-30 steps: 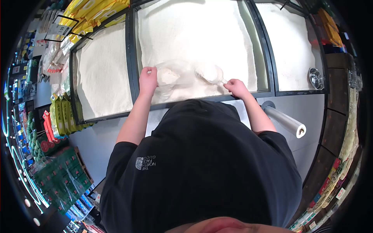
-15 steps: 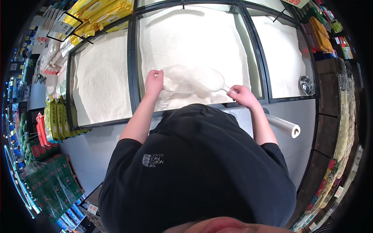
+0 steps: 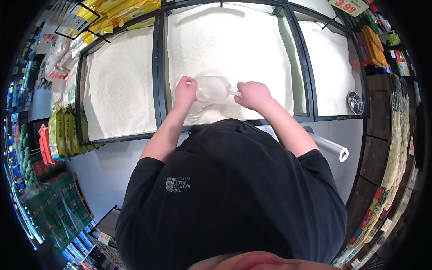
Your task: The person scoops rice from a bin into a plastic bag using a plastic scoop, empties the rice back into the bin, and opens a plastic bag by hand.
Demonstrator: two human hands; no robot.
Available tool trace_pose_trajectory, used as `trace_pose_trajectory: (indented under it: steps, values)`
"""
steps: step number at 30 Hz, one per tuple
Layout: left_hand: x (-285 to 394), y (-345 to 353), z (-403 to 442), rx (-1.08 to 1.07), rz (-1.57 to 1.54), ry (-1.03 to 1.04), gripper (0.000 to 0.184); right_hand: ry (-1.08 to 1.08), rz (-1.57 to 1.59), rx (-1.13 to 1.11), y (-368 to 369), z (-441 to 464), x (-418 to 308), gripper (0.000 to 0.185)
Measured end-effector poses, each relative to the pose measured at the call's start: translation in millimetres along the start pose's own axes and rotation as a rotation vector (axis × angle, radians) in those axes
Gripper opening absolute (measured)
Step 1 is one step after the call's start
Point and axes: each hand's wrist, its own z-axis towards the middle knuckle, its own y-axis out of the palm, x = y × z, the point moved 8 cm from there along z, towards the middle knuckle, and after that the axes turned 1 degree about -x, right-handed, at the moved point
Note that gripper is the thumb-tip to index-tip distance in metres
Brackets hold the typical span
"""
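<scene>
My left hand point(image 3: 186, 92) is closed, pinching the edge of a clear plastic bag point(image 3: 194, 114) that hangs low over the middle bin. My right hand point(image 3: 253, 95) grips the short handle of a clear scoop point(image 3: 212, 88), its fingers wrapped round it. The scoop points left, with its front end at the bag beside my left hand. I cannot tell how much the scoop holds. Beneath both hands lies white, fine-grained loose food point(image 3: 227, 49) that fills the middle bin; whether it is flour or rice I cannot make out.
Black dividers point(image 3: 159, 67) separate the bins, with more white food point(image 3: 119, 85) at left. A metal bowl or scoop point(image 3: 355, 103) rests in the right bin. A roll of clear bags point(image 3: 333, 149) juts from the front at right. Yellow packages point(image 3: 121, 13) are stacked at back left.
My right hand has moved left with the scoop, bringing its front end to the bag. My left hand has shifted slightly right, still pinching the bag.
</scene>
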Motion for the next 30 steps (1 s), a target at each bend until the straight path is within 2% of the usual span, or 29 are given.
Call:
trace_pose_trajectory:
  steps: [6, 9, 12, 15, 16, 21, 23, 27, 30]
  values:
    - [0.3, -2.4, 3.3, 0.002, -0.059, -0.059, 0.02, 0.287, 0.509, -0.011, 36.1, -73.9, 107.8, 0.048]
    - [-3.4, -4.1, 5.6, 0.019, -0.046, -0.078, 0.02, 0.481, 0.664, -0.066, 87.1, -101.6, 164.9, 0.049]
    - [-4.0, -5.0, 4.8, 0.03, -0.052, -0.1, 0.021, 0.56, 0.589, -0.05, 128.7, -103.4, 200.1, 0.049]
    - [-2.5, -5.6, 1.3, 0.045, -0.041, -0.106, 0.021, 0.488, 0.391, -0.104, 153.5, -72.2, 201.9, 0.051]
    - [-2.0, -5.6, 0.0, 0.052, -0.038, -0.105, 0.021, 0.416, 0.41, -0.069, 168.4, -53.5, 201.6, 0.052]
    - [-3.1, -5.1, -10.5, 0.065, -0.021, -0.111, 0.021, 0.494, 0.843, -0.197, 208.1, 24.8, 163.6, 0.041]
    - [-1.3, -8.6, -14.5, 0.08, 0.003, -0.114, 0.022, 0.459, 0.798, -0.198, 207.3, 42.0, 161.2, 0.04]
    - [5.2, -16.8, -19.3, 0.094, 0.038, -0.128, 0.023, 0.425, 0.848, -0.136, 212.0, 28.3, 171.9, 0.036]
    - [1.3, -17.7, -20.9, 0.11, 0.046, -0.13, 0.022, 0.439, 1.032, -0.102, 202.1, -10.7, 182.7, 0.032]
